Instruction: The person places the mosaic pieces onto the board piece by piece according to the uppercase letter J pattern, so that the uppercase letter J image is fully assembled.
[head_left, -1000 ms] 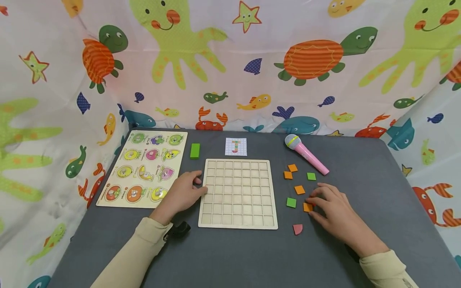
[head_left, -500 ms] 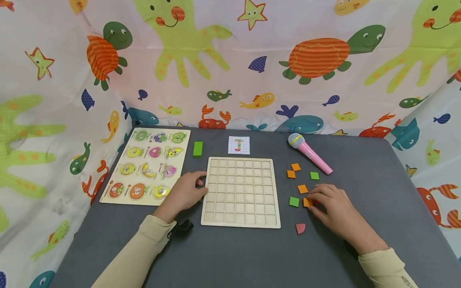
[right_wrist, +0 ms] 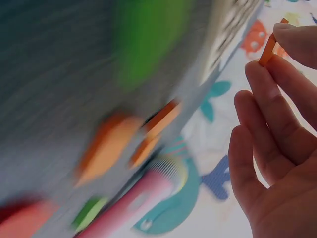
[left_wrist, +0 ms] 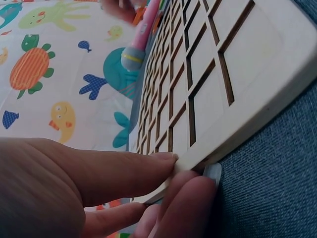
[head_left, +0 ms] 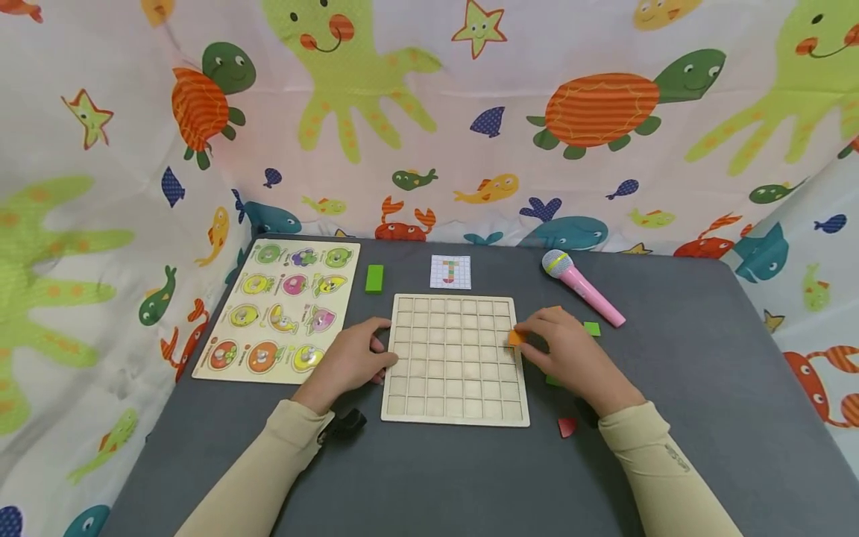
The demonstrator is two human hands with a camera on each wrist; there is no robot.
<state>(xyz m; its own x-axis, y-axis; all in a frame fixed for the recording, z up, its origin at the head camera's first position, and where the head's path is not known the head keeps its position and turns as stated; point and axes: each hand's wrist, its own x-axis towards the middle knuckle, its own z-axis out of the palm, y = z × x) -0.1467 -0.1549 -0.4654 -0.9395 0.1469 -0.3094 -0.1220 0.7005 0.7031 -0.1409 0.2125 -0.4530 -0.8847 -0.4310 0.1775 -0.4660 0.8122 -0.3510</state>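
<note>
In the head view, a square wooden grid board [head_left: 453,359] lies mid-table. My left hand [head_left: 352,358] holds its left edge; the left wrist view shows the thumb [left_wrist: 133,173] at the rim and fingers against the edge's underside. My right hand [head_left: 570,354] is over the board's right edge, pinching an orange square tile [head_left: 516,338]. Thumb and fingertips hold that orange tile [right_wrist: 270,47] by its faces in the right wrist view. Beneath the right hand lie more tiles, partly hidden: a green tile [head_left: 592,328] and a pink quarter-round tile [head_left: 567,426] show beside it.
Behind the board lies a small pattern card [head_left: 450,272] with a coloured J shape. A green block [head_left: 374,279] and a fruit puzzle board [head_left: 228,339] are at the left. A pink toy microphone [head_left: 590,295] lies at the back right, before a patterned cloth.
My right hand has taken up an orange tile from the loose ones on the right and carried it left to the board's edge. The left hand stays at the board.
</note>
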